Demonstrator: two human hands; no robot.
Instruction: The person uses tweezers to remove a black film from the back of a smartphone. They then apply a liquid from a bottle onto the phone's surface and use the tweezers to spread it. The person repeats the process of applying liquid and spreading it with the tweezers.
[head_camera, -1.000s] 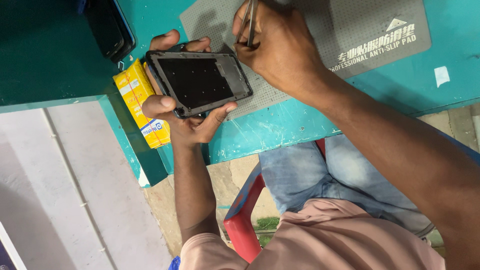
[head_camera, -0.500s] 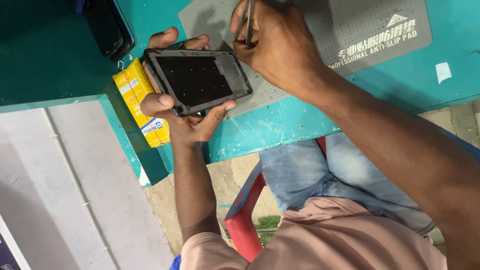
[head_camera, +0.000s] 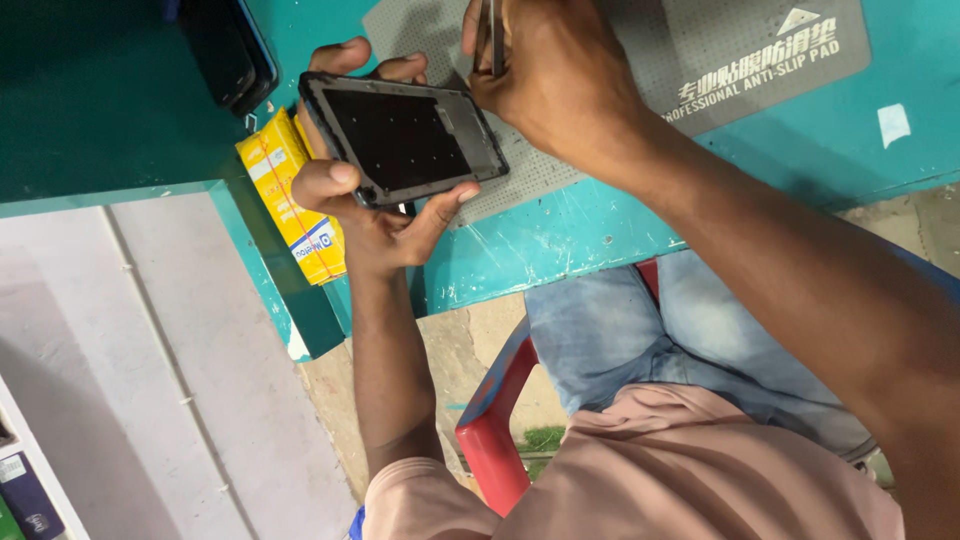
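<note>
A dark phone frame (head_camera: 402, 140), rectangular with rounded corners and a matte inner plate dotted with small holes, is held tilted above the edge of the teal table (head_camera: 560, 235) by the left hand (head_camera: 375, 215); its fingers are curled round the far long edge and the thumb is pressed on the near corner, so the frame is pinched at its rim only. A slim metal tool (head_camera: 492, 40), probably tweezers, is gripped by the right hand (head_camera: 560, 85), with the fingers pressed together round it at the frame's upper right corner. A slip is judged likely if the tool is levered too hard: the thin frame could be bent, or the point could skid off the smooth plate. With part of the frame past the table edge, a loosened grip could let it fall to the floor. A grey anti-slip mat (head_camera: 640, 60), finely textured, lies beneath; a yellow cardboard box (head_camera: 292, 195) sits just beside the left hand, and a dark glossy phone (head_camera: 225, 50) lies near the box.
</note>
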